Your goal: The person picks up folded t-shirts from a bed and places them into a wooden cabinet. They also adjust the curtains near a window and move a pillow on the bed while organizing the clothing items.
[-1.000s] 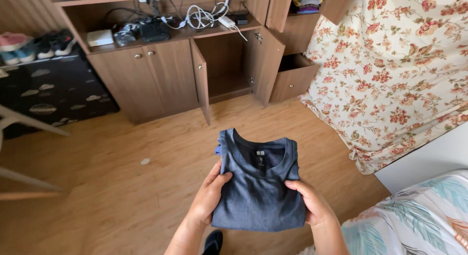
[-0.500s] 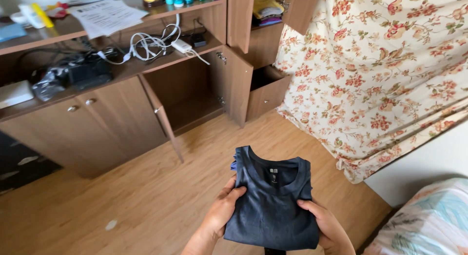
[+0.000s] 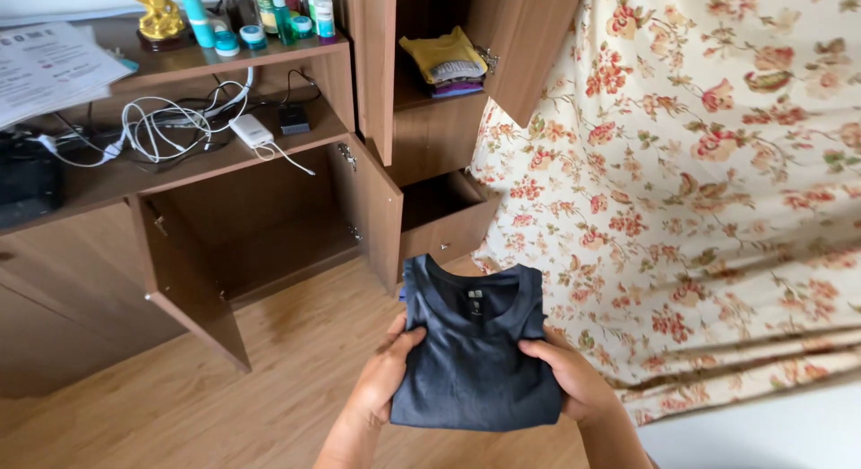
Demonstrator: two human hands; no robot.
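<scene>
We note the folded dark blue top (image 3: 473,352) held in the air above the wooden floor (image 3: 224,406), in front of the open cabinet (image 3: 260,236), with the left hand (image 3: 386,375) and right hand (image 3: 565,379) each closed on one side edge, thumbs on top. In our judgement the fold could slump or fall open, since only its edges are pinched and the middle hangs unsupported. A stack of folded clothes (image 3: 446,64) lies on the upper shelf.

Small white neck label (image 3: 474,296) inside folded dark shirt (image 3: 473,361); printed white sheet (image 3: 49,64) on upper shelf (image 3: 260,61)
</scene>
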